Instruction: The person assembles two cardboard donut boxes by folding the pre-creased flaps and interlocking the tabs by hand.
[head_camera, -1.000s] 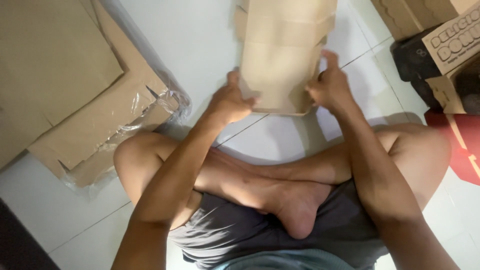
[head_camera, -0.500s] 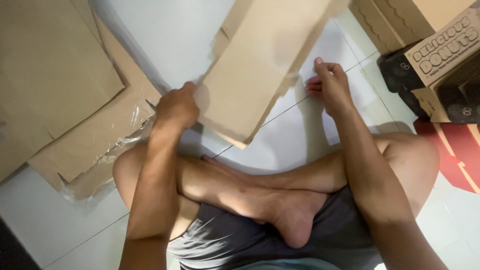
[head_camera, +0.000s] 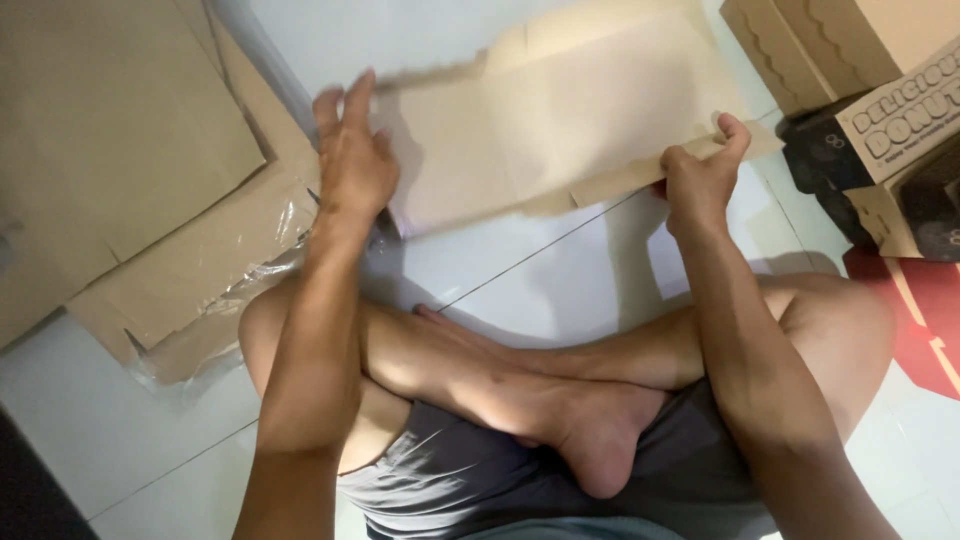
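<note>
A flat, unfolded brown cardboard box blank (head_camera: 560, 120) is held above the white tiled floor in front of my crossed legs. My left hand (head_camera: 350, 165) is at its left edge, fingers stretched upward and the palm against the board. My right hand (head_camera: 700, 180) pinches the blank's lower right edge between thumb and fingers. The blank lies almost level, with its long side running left to right and tilted slightly up to the right.
A stack of flat cardboard sheets (head_camera: 120, 170) in torn clear plastic wrap (head_camera: 260, 270) lies on the floor (head_camera: 140, 450) at the left. Assembled cardboard boxes (head_camera: 880, 110) stand at the upper right, beside a red sheet (head_camera: 920, 320).
The cardboard blank has turned from upright to nearly level and opened out wider. My left hand slid out to its left edge and my right hand moved right and lower.
</note>
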